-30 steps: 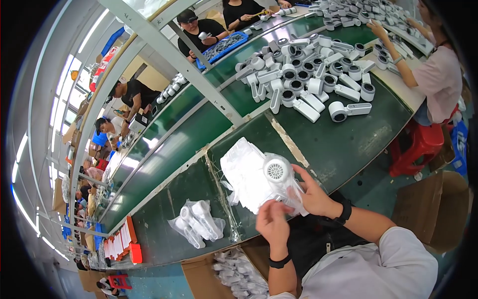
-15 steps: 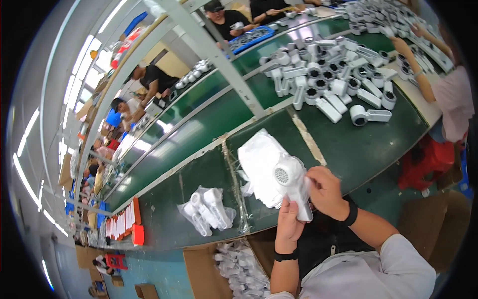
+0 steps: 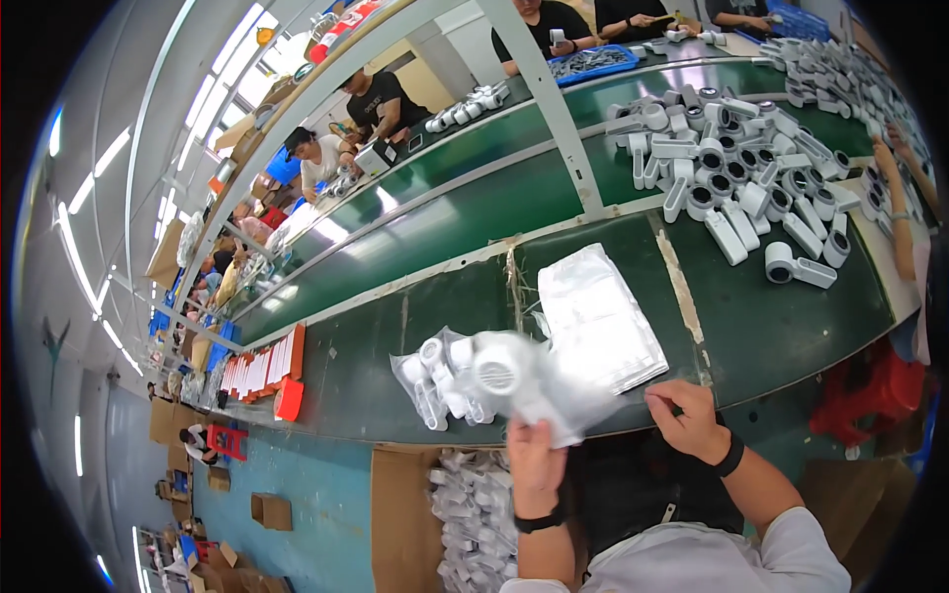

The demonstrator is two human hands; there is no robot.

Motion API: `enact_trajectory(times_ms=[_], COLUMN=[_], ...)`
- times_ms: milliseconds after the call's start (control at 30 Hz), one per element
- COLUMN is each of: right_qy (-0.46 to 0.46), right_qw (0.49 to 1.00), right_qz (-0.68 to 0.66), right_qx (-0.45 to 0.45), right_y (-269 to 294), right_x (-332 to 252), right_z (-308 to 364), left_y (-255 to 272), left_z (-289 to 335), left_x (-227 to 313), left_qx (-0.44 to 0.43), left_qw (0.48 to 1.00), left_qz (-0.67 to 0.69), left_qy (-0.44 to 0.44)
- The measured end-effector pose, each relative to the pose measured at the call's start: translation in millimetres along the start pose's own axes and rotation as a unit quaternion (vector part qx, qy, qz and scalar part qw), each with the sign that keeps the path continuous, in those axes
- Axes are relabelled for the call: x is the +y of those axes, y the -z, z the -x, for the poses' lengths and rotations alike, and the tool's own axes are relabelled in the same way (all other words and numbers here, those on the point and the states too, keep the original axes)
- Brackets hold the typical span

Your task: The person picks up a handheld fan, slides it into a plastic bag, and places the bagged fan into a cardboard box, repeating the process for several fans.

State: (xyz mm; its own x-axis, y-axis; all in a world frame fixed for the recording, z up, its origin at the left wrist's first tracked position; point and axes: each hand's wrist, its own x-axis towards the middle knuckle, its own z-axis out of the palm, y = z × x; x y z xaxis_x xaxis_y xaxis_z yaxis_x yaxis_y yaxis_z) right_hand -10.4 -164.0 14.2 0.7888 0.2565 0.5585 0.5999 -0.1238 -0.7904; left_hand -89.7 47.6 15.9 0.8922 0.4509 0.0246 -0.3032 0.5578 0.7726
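Observation:
My left hand (image 3: 537, 463) is closed round the handle of a white handheld fan (image 3: 497, 371) with a round grilled head, in a clear plastic bag and smeared by motion. It hangs above the table's near edge, just right of a few bagged white fans (image 3: 442, 381) lying there, and partly covers them. My right hand (image 3: 689, 422) is apart from it, with curled fingers and nothing visible in them. Beyond that hand lies a stack of flat white plastic bags (image 3: 603, 311), its lower left behind the moving fan.
Many unbagged white fans (image 3: 736, 163) are heaped at the far right beside a co-worker's arm (image 3: 895, 203). Below the table edge stands a cardboard box (image 3: 403, 519) of bagged pieces. Orange bins (image 3: 290, 395) sit at the left end. A metal post (image 3: 544, 109) rises from the table's far side.
The fan has moved left, off the stack of bags, in my left hand. My right hand has come away from it. The view has shifted, so the scene sits differently.

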Motion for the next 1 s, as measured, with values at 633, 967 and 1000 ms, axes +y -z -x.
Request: enact_trajectory(times_ms=[633, 967, 1000], right_qy=[-0.211, -0.138, -0.132], right_qw=[0.977, 0.976, 0.963], right_qz=[0.003, 0.110, 0.174], right_qx=[0.013, 0.125, 0.157], right_y=[13, 95, 118], right_x=[48, 43, 58], right_z=[20, -19, -25], left_y=[208, 147, 125], left_z=[-103, -72, -65], left_x=[91, 110, 105], left_qx=[0.363, 0.292, 0.270], left_qw=[0.605, 0.612, 0.659], left_qz=[-0.694, -0.675, -0.639], left_qy=[-0.145, -0.291, -0.289])
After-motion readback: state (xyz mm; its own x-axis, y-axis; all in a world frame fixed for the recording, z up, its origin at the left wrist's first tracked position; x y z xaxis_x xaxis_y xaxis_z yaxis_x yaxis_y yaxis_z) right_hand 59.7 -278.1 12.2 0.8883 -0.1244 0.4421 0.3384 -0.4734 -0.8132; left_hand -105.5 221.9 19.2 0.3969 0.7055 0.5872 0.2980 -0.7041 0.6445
